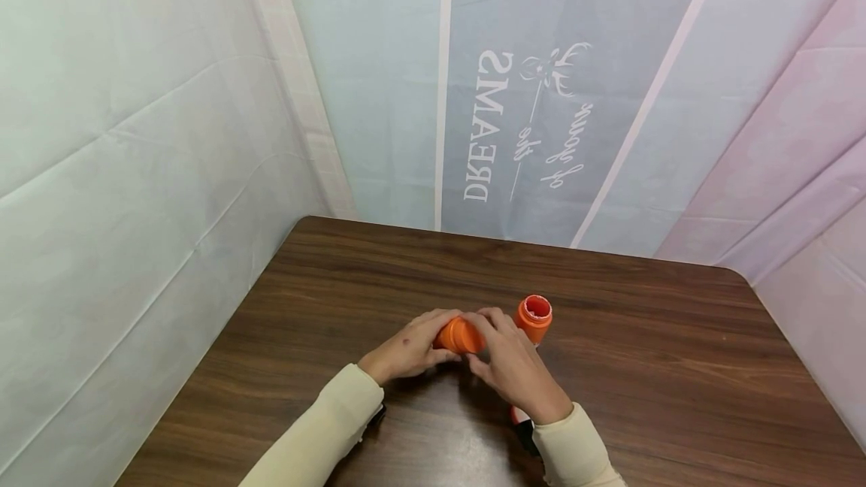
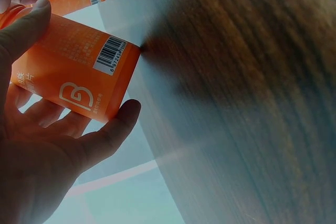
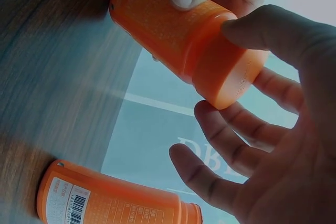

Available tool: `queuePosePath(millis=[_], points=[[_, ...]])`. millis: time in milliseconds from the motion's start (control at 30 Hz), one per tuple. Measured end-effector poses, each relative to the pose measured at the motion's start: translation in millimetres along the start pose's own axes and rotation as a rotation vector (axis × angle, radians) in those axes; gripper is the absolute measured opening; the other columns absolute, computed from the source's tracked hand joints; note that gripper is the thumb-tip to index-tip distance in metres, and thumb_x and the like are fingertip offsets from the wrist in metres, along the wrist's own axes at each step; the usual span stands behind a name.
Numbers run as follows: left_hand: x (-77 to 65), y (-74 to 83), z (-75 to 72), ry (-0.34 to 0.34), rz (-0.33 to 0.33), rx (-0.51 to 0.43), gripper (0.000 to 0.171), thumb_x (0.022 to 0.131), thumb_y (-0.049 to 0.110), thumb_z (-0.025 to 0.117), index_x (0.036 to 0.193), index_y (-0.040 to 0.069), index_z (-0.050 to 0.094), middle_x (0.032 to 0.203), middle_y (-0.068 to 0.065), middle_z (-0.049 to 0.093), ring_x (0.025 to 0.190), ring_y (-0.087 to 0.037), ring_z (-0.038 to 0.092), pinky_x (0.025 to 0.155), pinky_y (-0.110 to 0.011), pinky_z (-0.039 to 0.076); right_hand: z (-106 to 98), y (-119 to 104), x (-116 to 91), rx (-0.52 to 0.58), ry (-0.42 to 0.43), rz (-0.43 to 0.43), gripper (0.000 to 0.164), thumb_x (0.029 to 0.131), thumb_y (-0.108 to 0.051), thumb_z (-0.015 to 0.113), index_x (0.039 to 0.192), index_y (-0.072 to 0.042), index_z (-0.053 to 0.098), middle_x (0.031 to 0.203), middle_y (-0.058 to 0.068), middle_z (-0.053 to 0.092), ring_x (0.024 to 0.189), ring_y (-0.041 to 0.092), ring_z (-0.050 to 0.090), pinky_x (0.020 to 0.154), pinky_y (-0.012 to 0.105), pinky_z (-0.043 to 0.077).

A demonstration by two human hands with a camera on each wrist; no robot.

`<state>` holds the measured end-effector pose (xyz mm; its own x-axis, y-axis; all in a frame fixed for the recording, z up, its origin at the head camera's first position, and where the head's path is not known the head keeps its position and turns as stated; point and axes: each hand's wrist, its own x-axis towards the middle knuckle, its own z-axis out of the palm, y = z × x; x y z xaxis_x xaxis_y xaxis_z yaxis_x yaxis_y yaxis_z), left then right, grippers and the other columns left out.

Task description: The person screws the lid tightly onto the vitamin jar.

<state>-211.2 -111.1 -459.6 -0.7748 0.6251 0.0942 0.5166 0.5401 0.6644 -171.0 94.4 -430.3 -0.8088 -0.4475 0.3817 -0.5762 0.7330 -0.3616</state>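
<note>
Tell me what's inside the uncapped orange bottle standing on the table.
Through the mouth of the bottle, the head view shows a red inner wall and a small pale patch, too small to identify. Whatever lies deeper is hidden by the bottle's own sides.

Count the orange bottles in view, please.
2: a capped bottle held between the left hand and right hand; an open bottle standing beyond the right hand. More may be hidden.

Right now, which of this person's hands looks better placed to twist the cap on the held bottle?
Probably the right hand: its thumb and fingers are around the cap, while the left hand holds the bottle by its body.
</note>
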Motion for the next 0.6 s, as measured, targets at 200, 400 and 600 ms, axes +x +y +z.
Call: queuePosePath(millis=[200, 400, 600], points=[[0.2, -0.5, 0.0, -0.002, 0.002, 0.003, 0.061, 0.092, 0.025, 0.073, 0.146, 0.02, 0.045, 0.138, -0.002, 0.052, 0.117, -0.016, 0.054, 0.098, -0.036, 0.048, 0.3, -0.6, 0.5, 0.034, 0.001, 0.024, 0.058, 0.074, -0.01, 0.088, 0.127, -0.009, 0.063, 0.113, 0.009, 0.059, 0.098, 0.027, 0.06, 0.081, 0.045, 0.054], [0.1, 1.0, 0.0, -0.001, -0.008, 0.006, 0.062, 0.093, 0.024, 0.073, 0.147, 0.018, 0.044, 0.14, -0.002, 0.051, 0.118, -0.016, 0.053, 0.098, -0.035, 0.048, 1.1, -1.0, 1.3, 0.039, -0.007, 0.049, 0.056, 0.077, -0.014, 0.086, 0.127, -0.007, 0.062, 0.112, 0.009, 0.059, 0.092, 0.023, 0.061, 0.079, 0.039, 0.056], [-0.1, 1.5, 0.4, -0.002, -0.01, 0.011, 0.061, 0.093, 0.025, 0.073, 0.146, 0.018, 0.045, 0.139, -0.002, 0.052, 0.119, -0.016, 0.052, 0.099, -0.036, 0.047, 1.3, -3.3, 1.1, 0.044, -0.02, 0.098, 0.055, 0.08, -0.018, 0.085, 0.127, -0.004, 0.06, 0.111, 0.009, 0.058, 0.087, 0.018, 0.06, 0.076, 0.035, 0.056]])
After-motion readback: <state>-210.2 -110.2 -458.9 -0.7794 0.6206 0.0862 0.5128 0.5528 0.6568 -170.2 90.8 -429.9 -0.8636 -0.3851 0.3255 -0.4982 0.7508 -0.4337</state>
